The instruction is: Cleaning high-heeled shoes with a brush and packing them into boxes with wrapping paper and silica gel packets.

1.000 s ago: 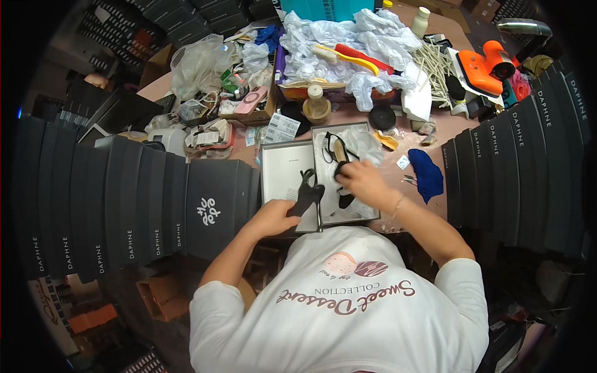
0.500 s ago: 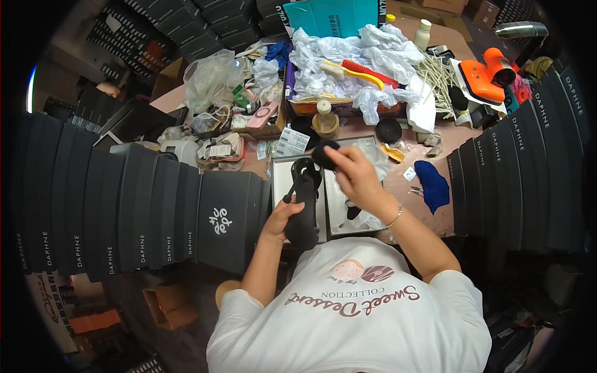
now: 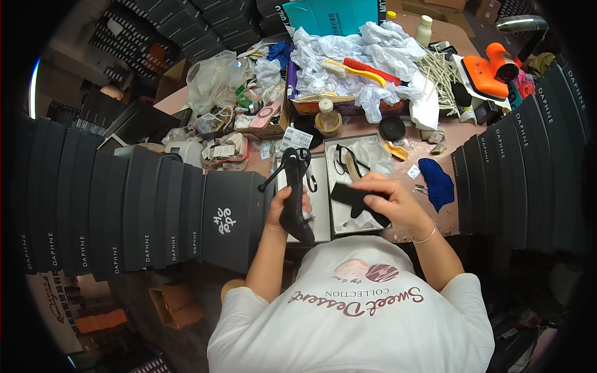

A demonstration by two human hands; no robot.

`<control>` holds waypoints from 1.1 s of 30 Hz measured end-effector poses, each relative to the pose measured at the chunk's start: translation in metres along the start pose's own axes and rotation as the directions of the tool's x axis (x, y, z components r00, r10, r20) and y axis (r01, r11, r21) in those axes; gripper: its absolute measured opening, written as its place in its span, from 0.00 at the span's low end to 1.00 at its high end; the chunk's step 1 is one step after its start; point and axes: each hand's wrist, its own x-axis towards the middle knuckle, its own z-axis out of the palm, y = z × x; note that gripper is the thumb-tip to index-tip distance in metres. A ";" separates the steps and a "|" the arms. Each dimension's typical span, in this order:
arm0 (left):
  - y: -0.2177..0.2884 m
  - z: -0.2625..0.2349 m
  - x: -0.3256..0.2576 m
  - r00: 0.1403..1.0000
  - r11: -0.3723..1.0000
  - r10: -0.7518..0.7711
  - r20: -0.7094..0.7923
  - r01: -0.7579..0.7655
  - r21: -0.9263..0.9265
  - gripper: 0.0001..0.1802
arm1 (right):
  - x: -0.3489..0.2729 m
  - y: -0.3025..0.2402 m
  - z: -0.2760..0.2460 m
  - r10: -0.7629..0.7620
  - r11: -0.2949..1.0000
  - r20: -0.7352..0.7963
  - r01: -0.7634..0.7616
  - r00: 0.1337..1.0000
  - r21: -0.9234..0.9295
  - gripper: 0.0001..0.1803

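Note:
My left hand [image 3: 277,212] is wrapped round a black high-heeled shoe [image 3: 295,210], toe towards me and thin heel sticking out to the left. In my right hand [image 3: 396,202], thumb and fingers grip a black block-shaped pad [image 3: 348,195], perhaps a sponge. The pad is to the right of the shoe and apart from it. Under the right hand lies an open shoebox [image 3: 331,214] with white tissue paper [image 3: 374,155] and a second black strappy shoe [image 3: 352,166] with a beige insole. The right hand and pad partly cover that shoe.
Stacked dark shoeboxes wall the table on the left [image 3: 143,205] and right [image 3: 528,161]. Behind stand a jar [image 3: 328,118], a paper-filled box [image 3: 311,59] with brushes [image 3: 364,71], and an orange tool [image 3: 485,78]. A blue cloth [image 3: 437,184] lies at the right.
My right hand and the pad have come down towards me, away from the shoe's upper end to above the box. The shoe has tilted, its heel now pointing out left.

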 end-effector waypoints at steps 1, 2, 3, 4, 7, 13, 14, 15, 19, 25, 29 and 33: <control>-0.001 0.007 0.004 0.999 0.998 -0.046 -0.009 0.046 0.034 0.21 | 0.002 0.003 0.003 -0.153 0.977 -0.104 0.135 0.983 -0.162 0.21; -0.001 0.011 0.013 0.998 0.991 -0.009 -0.065 0.017 0.131 0.21 | 0.005 0.000 0.006 -0.190 0.959 -0.137 0.154 0.972 -0.236 0.20; -0.003 0.017 0.019 0.991 0.991 -0.029 -0.133 0.046 0.122 0.21 | 0.008 0.002 0.013 -0.216 0.949 -0.148 0.172 0.965 -0.265 0.20; -0.006 0.023 0.025 0.980 0.991 -0.047 -0.195 0.071 0.117 0.22 | 0.013 0.005 0.018 -0.249 0.935 -0.156 0.195 0.956 -0.297 0.19; -0.020 0.034 0.038 0.979 0.997 -0.013 -0.205 0.029 0.074 0.24 | 0.026 0.018 0.029 -0.347 0.874 -0.184 0.246 0.920 -0.418 0.20; -0.010 0.005 0.054 0.949 0.996 0.013 -0.314 0.014 0.083 0.27 | 0.000 0.077 0.065 -0.465 0.565 0.178 0.445 0.867 -0.695 0.25; -0.007 0.003 0.054 0.938 0.996 0.057 -0.342 -0.031 0.083 0.27 | -0.007 0.079 0.054 -0.417 0.623 0.220 0.454 0.882 -0.637 0.25; -0.003 0.000 0.052 0.943 0.994 0.088 -0.322 -0.063 0.088 0.26 | -0.014 0.082 0.038 -0.425 0.626 0.125 0.391 0.897 -0.675 0.24; 0.002 0.025 0.037 0.915 0.966 0.244 -0.321 -0.199 0.167 0.25 | -0.046 0.102 -0.055 -0.232 0.653 -0.423 -0.182 0.876 -0.735 0.22; -0.029 0.022 0.027 0.906 0.976 0.205 -0.371 -0.159 0.150 0.23 | -0.020 0.077 -0.015 -0.045 0.904 -0.173 -0.034 0.984 -0.427 0.52; -0.049 0.043 0.033 0.866 0.938 0.318 -0.385 -0.227 0.263 0.17 | 0.004 0.078 0.070 0.079 0.993 -0.169 -0.064 0.982 0.096 0.43; -0.050 0.048 0.001 0.816 0.828 0.432 -0.384 -0.190 0.528 0.13 | 0.003 0.073 0.078 -0.044 0.989 -0.192 0.015 0.980 -0.147 0.31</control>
